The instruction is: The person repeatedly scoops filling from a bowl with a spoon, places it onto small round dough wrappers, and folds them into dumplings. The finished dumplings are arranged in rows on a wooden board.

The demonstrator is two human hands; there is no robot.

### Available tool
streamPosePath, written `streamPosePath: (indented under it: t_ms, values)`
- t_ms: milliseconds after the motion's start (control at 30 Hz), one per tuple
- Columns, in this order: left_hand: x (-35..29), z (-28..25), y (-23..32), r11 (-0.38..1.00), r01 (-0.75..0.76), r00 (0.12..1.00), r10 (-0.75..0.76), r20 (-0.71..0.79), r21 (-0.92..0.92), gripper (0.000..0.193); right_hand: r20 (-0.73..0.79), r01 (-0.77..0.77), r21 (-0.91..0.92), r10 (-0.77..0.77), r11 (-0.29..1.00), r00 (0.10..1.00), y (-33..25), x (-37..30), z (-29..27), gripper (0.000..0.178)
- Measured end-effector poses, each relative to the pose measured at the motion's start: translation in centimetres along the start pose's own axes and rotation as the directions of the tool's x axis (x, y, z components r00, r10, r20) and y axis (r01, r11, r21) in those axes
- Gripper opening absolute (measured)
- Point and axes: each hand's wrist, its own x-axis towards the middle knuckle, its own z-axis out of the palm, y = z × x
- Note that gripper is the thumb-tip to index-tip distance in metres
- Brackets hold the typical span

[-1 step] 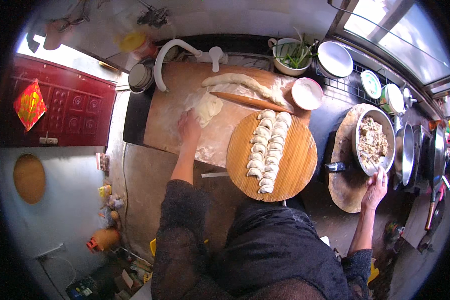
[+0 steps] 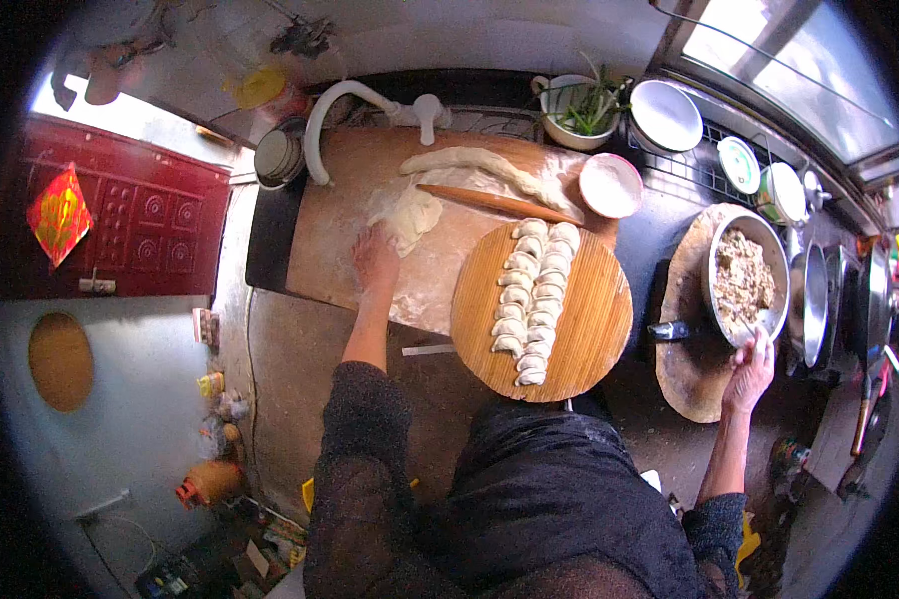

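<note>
Left fingers point(image 2: 374, 245): at flat dough point(image 2: 416, 217) (floury) | right fingers point(image 2: 757, 346): at round metal bowl point(image 2: 773, 317) | both grips: unclear

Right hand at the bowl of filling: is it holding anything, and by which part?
It cannot be told. The right hand is at the near edge of the bowl, any grip unclear.

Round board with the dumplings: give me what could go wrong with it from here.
The round board juts past the near edge of the floured work board, close to the person's body, so a bump might shift or tip it.

The dumplings sit packed closely in two rows; they could stick together and tear when lifted.

The rolling pin lies loose with one end near the round board; if it rolled, it might knock against it.
</note>
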Motion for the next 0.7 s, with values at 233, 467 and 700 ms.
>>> streamPosePath:
  t_ms: [233,467,700]
  values:
    - [1.7,8.4,-11.0,0.993,-0.099,0.984,0.106,-0.143,0.057,0.047,0.208,0.302,-0.530,-0.223,0.793,0.952,-1.3,0.9,1.0,0.023]
    - [-2.5,-0.9,-1.2,-0.309,0.094,0.995,0.009,0.096,-0.946,0.038,0.288,0.561,-0.465,-0.483,0.685,0.827,-5.3,0.0,-1.8,0.019]
    - [-10.3,-6.7,19.7,-0.539,0.376,0.915,0.342,0.212,-0.754,0.042,0.199,0.136,-0.261,-0.085,0.956,0.976,-6.8,2.0,-2.3,0.015]
